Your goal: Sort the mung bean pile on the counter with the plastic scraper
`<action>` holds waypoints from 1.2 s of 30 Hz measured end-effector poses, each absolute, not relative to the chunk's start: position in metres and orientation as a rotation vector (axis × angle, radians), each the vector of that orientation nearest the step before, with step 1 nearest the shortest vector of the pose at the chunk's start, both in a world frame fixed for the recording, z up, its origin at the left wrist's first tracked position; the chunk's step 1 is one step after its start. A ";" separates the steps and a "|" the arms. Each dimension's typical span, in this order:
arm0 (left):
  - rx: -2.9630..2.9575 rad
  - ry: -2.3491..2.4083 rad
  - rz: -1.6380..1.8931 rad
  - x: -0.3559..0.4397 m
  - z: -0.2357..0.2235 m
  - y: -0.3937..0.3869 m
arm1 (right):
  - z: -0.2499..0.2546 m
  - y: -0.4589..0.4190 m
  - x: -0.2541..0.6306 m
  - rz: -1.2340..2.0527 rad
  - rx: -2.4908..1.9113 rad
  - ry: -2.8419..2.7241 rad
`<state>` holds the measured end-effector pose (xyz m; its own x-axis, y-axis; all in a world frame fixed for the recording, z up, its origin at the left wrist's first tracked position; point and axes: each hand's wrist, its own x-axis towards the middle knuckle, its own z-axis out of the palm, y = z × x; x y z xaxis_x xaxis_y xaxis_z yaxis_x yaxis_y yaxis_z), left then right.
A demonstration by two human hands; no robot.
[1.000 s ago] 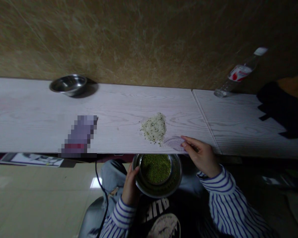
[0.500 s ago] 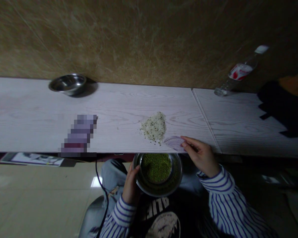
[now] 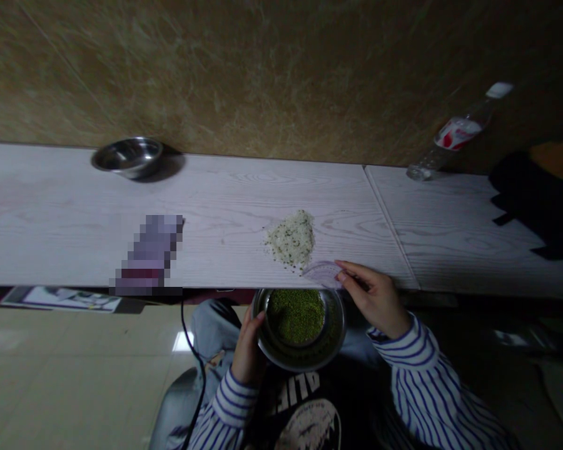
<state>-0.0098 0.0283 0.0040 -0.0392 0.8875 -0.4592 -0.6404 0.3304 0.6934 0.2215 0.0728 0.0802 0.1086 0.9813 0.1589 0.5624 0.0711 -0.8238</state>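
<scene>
My left hand (image 3: 249, 347) grips the left rim of a steel bowl (image 3: 334, 350), which is held just below the table's front edge. Green mung beans (image 3: 296, 312) cover the bowl's bottom. Between the thumb and fingers of my right hand (image 3: 375, 297) is a clear, purplish protractor (image 3: 323, 273), low over the table edge above the bowl. Just beyond the protractor lies a pile of white rice (image 3: 291, 236) mixed with green beans, a few of them scattered along its near side.
A second steel bowl (image 3: 127, 157) stands at the back left of the white wood-grain table (image 3: 216, 206). A blurred-out flat object (image 3: 150, 253) lies nearer. Back right are a plastic bottle (image 3: 457, 134) and a dark cloth item (image 3: 530, 200). A black cable (image 3: 194, 353) hangs at left.
My right hand has moved the protractor slightly left and toward the table's front edge. My left hand and the bowl of beans stay nearly where they were.
</scene>
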 end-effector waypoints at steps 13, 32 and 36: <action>0.290 1.010 1.264 -0.011 -0.001 0.028 | 0.079 0.074 0.229 0.624 -1.666 -1.489; 0.290 1.011 1.267 -0.011 0.006 0.028 | 0.080 0.080 0.226 0.625 -1.673 -1.475; 0.328 1.025 1.258 -0.012 0.002 0.028 | 0.080 0.082 0.222 0.644 -1.653 -1.488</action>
